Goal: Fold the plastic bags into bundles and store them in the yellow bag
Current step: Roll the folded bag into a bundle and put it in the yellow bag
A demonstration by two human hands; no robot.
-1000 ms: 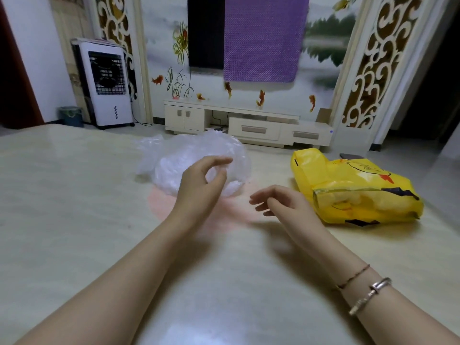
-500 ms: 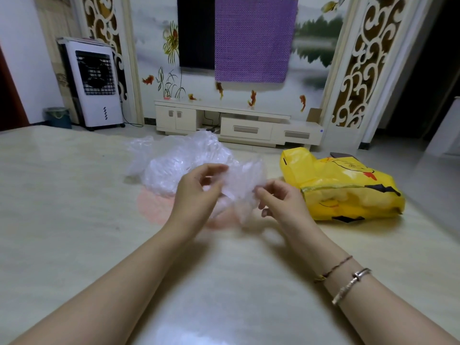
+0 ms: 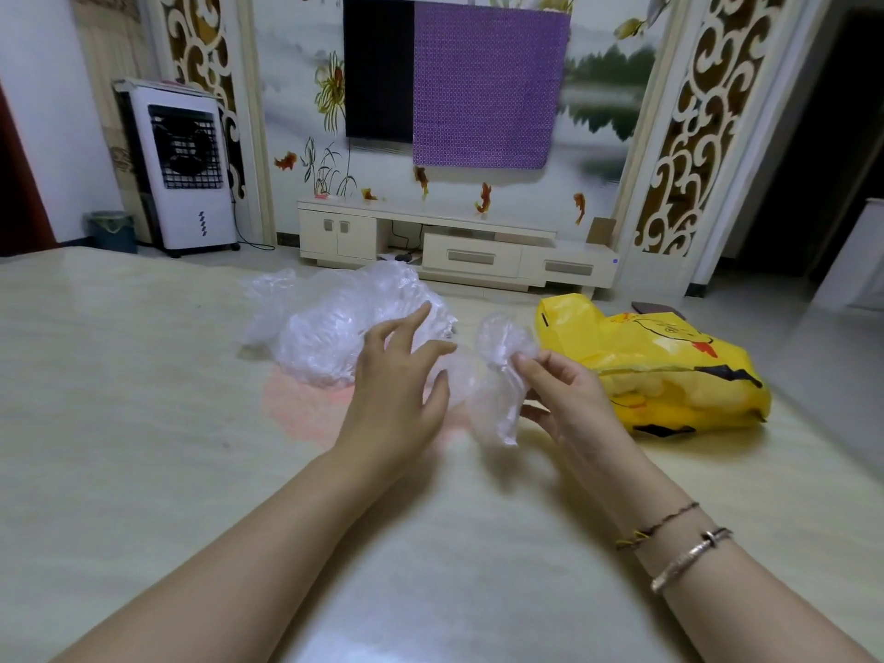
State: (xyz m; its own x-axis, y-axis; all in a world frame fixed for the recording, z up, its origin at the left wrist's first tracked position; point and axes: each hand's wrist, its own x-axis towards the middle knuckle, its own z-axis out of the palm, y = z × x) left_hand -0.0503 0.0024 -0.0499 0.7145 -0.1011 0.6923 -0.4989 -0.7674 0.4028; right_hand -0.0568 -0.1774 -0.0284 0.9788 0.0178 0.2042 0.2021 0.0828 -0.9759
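Note:
A clear plastic bag (image 3: 497,375), crumpled, hangs just above the table between my hands. My right hand (image 3: 562,394) pinches its upper right part between thumb and fingers. My left hand (image 3: 399,375) is beside the bag's left side with fingers spread and relaxed, touching or nearly touching it. Behind my left hand lies a heap of clear plastic bags (image 3: 335,323). The yellow bag (image 3: 669,370), printed with a cartoon face, lies on its side to the right, its mouth towards me.
The pale marble-patterned table (image 3: 143,423) stretches wide on the left and in front of me. A faint pink patch (image 3: 301,404) lies under the heap. Beyond the table stand a low TV cabinet (image 3: 454,246) and a white air cooler (image 3: 184,169).
One clear bag was pulled from the heap and lifted to the right. My left hand has let go of it and spread its fingers; my right hand now holds it.

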